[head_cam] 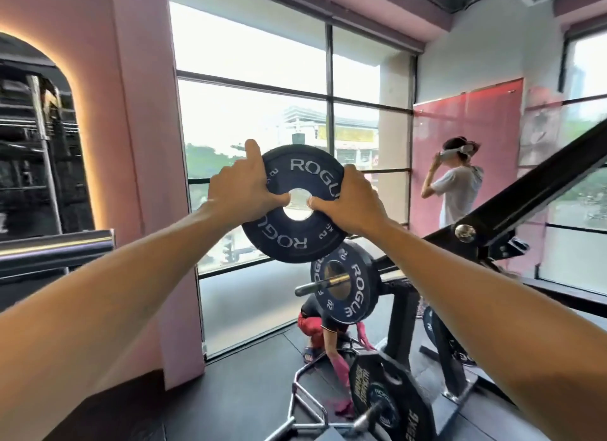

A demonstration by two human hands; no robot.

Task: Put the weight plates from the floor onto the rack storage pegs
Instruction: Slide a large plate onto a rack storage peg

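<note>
- Both hands hold a black weight plate (297,207) up in front of the window (262,112), at arm's length.
- The left hand (241,190) grips its left rim, thumb at the centre hole.
- The right hand (349,200) grips the right rim, thumb at the hole too.
- Just below, a second plate (345,284) sits on a rack peg (320,284).
- Another plate (387,398) hangs on a lower peg.

held plate (297,204): "ROGUE" twice in white, "2" and "kg" marks | plate on the peg (345,287) below it: "ROGUE" twice, "20" | near plate (384,398) low right: "KG" partly readable, other lettering blurred
</note>
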